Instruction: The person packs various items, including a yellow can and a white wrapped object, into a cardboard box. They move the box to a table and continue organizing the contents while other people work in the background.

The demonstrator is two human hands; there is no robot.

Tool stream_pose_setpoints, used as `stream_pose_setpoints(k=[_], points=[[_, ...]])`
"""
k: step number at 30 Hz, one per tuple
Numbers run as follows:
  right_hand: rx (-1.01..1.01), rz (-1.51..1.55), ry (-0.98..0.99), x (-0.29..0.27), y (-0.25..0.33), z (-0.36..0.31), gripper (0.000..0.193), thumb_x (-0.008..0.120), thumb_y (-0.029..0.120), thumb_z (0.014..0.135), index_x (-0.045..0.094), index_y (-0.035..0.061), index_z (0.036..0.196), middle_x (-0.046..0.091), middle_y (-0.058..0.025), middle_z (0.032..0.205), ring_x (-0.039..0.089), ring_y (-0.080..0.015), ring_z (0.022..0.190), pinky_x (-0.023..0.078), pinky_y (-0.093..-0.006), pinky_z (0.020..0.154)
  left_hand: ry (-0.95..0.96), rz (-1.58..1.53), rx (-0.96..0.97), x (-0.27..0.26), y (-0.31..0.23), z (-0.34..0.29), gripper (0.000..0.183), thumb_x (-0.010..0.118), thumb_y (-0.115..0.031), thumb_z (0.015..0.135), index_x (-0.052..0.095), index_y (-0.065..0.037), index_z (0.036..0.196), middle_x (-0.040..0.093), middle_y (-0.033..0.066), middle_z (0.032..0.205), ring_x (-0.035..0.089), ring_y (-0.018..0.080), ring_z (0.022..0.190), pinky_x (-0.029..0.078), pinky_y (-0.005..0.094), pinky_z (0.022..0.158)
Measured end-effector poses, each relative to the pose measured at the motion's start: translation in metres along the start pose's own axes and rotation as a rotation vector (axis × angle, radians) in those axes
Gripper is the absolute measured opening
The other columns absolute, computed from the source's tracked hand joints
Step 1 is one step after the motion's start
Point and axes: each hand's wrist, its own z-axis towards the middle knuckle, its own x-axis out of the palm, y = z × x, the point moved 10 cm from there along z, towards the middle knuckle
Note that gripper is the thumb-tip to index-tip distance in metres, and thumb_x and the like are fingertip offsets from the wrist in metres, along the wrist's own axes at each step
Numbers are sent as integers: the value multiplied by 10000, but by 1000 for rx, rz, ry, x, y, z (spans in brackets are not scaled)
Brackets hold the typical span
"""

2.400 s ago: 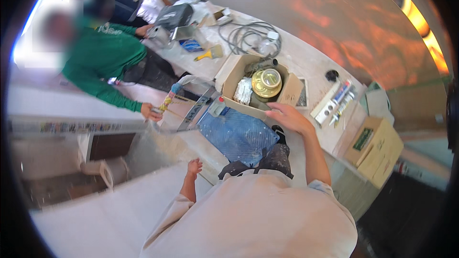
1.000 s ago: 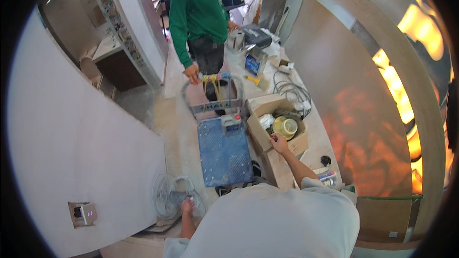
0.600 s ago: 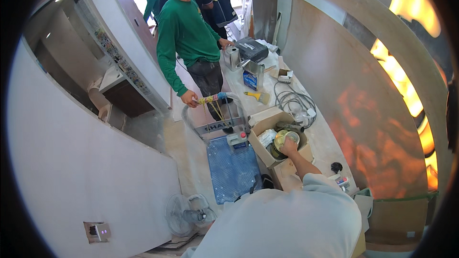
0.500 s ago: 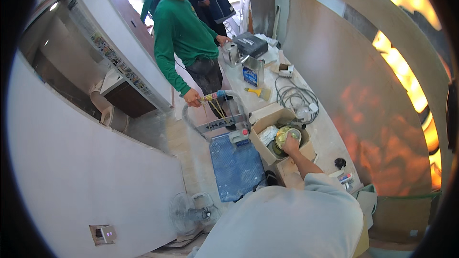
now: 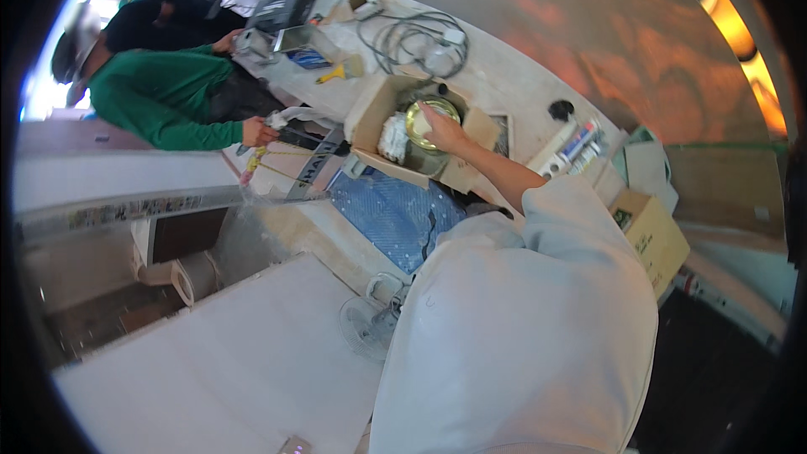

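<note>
My right hand (image 5: 442, 129) reaches into an open cardboard box (image 5: 363, 124). Its fingers are closed on a round, shiny gold-coloured thing (image 5: 417, 124) with a raised rim. Whether this is a tin or a roll of tape I cannot make out. Beside it in the box lies a crumpled white bundle (image 5: 392, 137). A dark round end of a tube or bottle shows at the box's far side. My left hand is out of view.
A person in a green top (image 5: 160, 101) stands at the far left, one hand on the trolley handle. The blue trolley deck (image 5: 391, 214) lies beside the box. A coiled cable (image 5: 412, 38), yellow brush (image 5: 340, 70) and caulking tubes (image 5: 577, 141) rest on the worktop. Nearby stands a fan (image 5: 368, 326).
My view has swung round, so the scene appears turned and shifted left. My right hand stays at the gold-coloured thing in the box, which now shows more of its flat top.
</note>
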Motion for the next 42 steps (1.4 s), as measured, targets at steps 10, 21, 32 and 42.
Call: stream_pose_setpoints(k=[10, 21, 32, 42], points=[[420, 1314, -285, -125, -60, -160, 537, 648, 108, 841, 428, 76, 1329, 587, -103, 1161, 600, -187, 992, 494, -311, 824, 93, 135, 24, 11, -36, 29, 315, 474, -310, 931, 492, -56, 1116, 593, 148, 985, 588, 259, 871, 479, 405, 736], [840, 160, -331, -54, -270, -297, 504, 697, 62, 644, 592, 57, 1137, 610, -149, 1093, 585, -274, 1021, 459, -348, 877, 71, -44, 67, 28, -102, 51, 427, 491, -315, 925, 446, -13, 1222, 582, 198, 1143, 597, 295, 985, 471, 412, 866], [476, 96, -134, -59, -311, -89, 507, 572, -27, 648, 600, 57, 1147, 591, -157, 1185, 532, -293, 1148, 405, -359, 989, -45, 532, 46, 48, -87, -26, 377, 470, -300, 938, 542, -22, 1182, 646, 135, 1023, 631, 247, 896, 532, 378, 734], [256, -298, 85, -73, -265, 95, 411, 515, 13, 751, 627, 128, 1129, 596, -180, 1136, 529, -344, 1126, 417, -430, 957, -89, 624, 14, 70, -31, -31, 474, 491, -456, 902, 633, -46, 1093, 667, 167, 960, 630, 283, 937, 489, 383, 802]])
